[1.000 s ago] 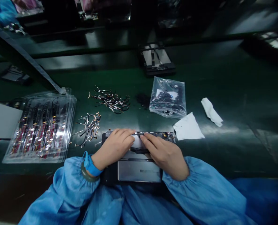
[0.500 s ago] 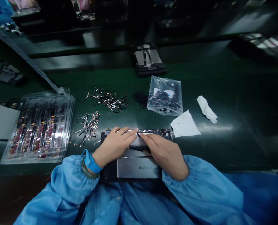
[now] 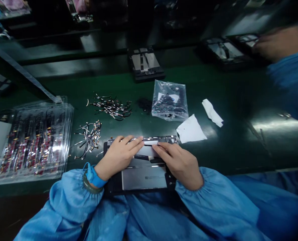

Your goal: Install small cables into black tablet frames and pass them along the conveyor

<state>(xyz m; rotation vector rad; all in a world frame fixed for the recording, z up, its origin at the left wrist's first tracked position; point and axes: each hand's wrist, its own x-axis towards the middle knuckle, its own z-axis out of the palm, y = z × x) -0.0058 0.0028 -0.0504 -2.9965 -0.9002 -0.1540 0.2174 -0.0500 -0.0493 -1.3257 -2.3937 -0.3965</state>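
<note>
An opened tablet-like device [image 3: 145, 179], with a silver battery panel and a black frame, lies in front of me. My left hand [image 3: 122, 152] rests palm down on its upper left part, fingers stretched and slightly apart along the board edge. My right hand [image 3: 180, 162] lies over the upper right part. Its fingers are bent and close together, tips touching the device near a thin black strip [image 3: 148, 145]. Whatever sits under these fingertips is hidden. A second black strip [image 3: 141, 157] crosses the device below.
Two piles of small flex cables [image 3: 111, 107] lie left. Clear trays [image 3: 34, 140] hold more parts. A plastic bag [image 3: 169, 100] and white papers [image 3: 191, 129] lie beyond the device. Other opened devices [image 3: 146, 63] stand farther back. A co-worker's blurred hand [image 3: 284, 43] reaches in at right.
The view has shifted a little, so the bench items appear farther left. A co-worker's hand has come in at upper right. My hands stay on the device, right fingertips slightly farther from the left.
</note>
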